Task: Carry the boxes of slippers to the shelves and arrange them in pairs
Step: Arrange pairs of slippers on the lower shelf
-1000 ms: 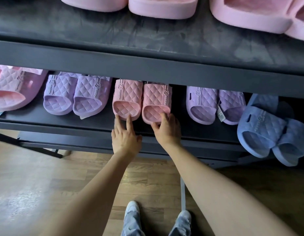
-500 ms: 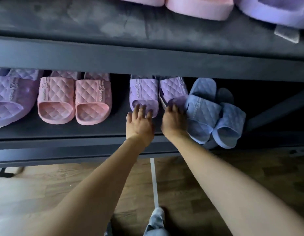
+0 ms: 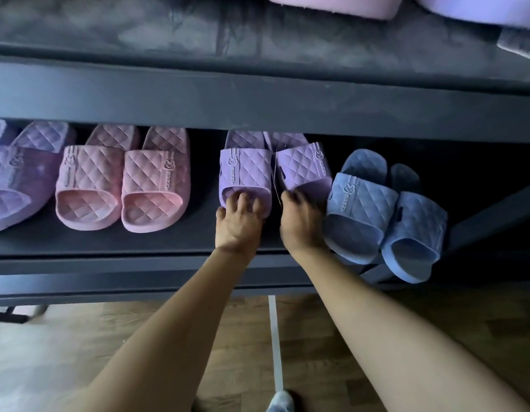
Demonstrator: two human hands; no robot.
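Observation:
A purple quilted slipper pair stands on the dark lower shelf (image 3: 109, 242), toes toward me. My left hand (image 3: 238, 224) has its fingertips curled into the toe opening of the left purple slipper (image 3: 245, 171). My right hand (image 3: 300, 226) covers and grips the toe of the right purple slipper (image 3: 305, 168), which leans a little to the right. A pink pair (image 3: 124, 185) stands neatly to the left. A blue pair (image 3: 385, 218) sits askew to the right, its toes hanging over the shelf's front edge.
More purple slippers (image 3: 11, 185) lie at the far left of the shelf. The upper shelf (image 3: 257, 84) juts out above and carries pink (image 3: 332, 5) and purple (image 3: 480, 10) slippers. Below is wooden floor (image 3: 139, 352) with a white tape line (image 3: 275, 337) and my shoe (image 3: 280, 402).
Both hands left the pink pair and moved right to the purple pair. Over the last half second their fingers curled onto the purple slippers' toes.

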